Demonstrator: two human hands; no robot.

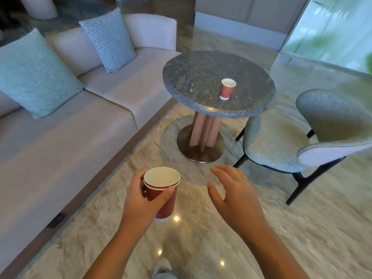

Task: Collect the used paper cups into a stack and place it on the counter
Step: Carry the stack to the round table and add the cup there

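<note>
Cup stack (168,204): two red paper cups nested one inside the other, white rims uppermost, held upright in the air in front of the person. The left hand (137,200) grips the stack, with the thumb across the front wall and the fingers curled round the far side. The right hand (235,196) hovers just beside it, holding nothing, fingers straight and slightly spread, palm turned toward the stack without touching it.

A third cup (227,89), of the same red, stands upright and alone on the round stone table (197,77), toward the table's right near edge. That makes three cups: two stacked, one single.

Pale veined floor (201,234) lies between the hands and the table's pedestal. One chair (281,141) stands just right of the table, its seat close to the tabletop's rim and its back turned toward the right. One sofa (80,121) runs along the left, its end near the table's left edge. It carries two cushions: a teal cushion (34,75) nearer the person and a checked cushion (108,39) farther off.
</note>
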